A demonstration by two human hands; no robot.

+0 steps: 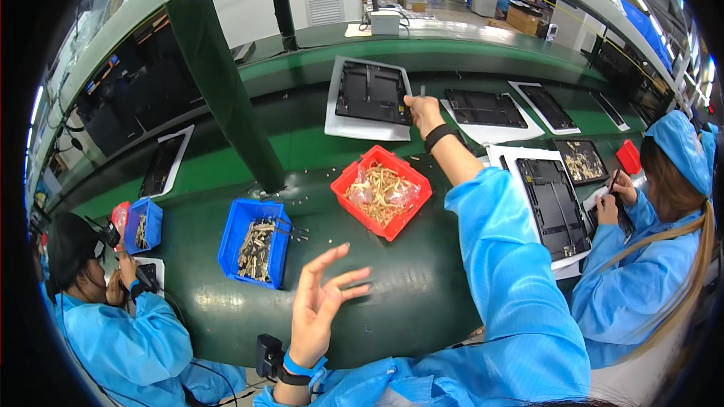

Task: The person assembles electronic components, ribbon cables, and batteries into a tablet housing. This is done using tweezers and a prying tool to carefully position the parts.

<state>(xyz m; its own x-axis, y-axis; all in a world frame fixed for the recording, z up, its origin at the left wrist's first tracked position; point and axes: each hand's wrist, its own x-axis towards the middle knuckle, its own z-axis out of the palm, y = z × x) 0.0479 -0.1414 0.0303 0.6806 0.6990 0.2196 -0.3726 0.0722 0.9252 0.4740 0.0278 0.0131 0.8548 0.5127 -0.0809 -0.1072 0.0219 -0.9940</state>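
My right arm reaches far forward, and my right hand (424, 111) is closed at the right edge of a black rectangular device panel (370, 90). The panel lies on a white sheet (362, 130) on the green belt; the tips of my fingers are partly hidden at its edge. My left hand (320, 303) is raised over the dark green worktop, fingers spread, holding nothing. Ahead of it stands a red bin (419, 205) with pale thin strips (386, 194) and clear plastic inside. To its left is a blue bin (227, 250) of small metallic strips (256, 249) with dark thin tools at its side.
More black panels (485, 108) lie on white sheets along the belt, another panel (554, 207) on the right. A green post (226, 90) rises left of centre. Co-workers in blue sit at left (124, 339) and right (641, 271). A second blue bin (154, 218) stands left.
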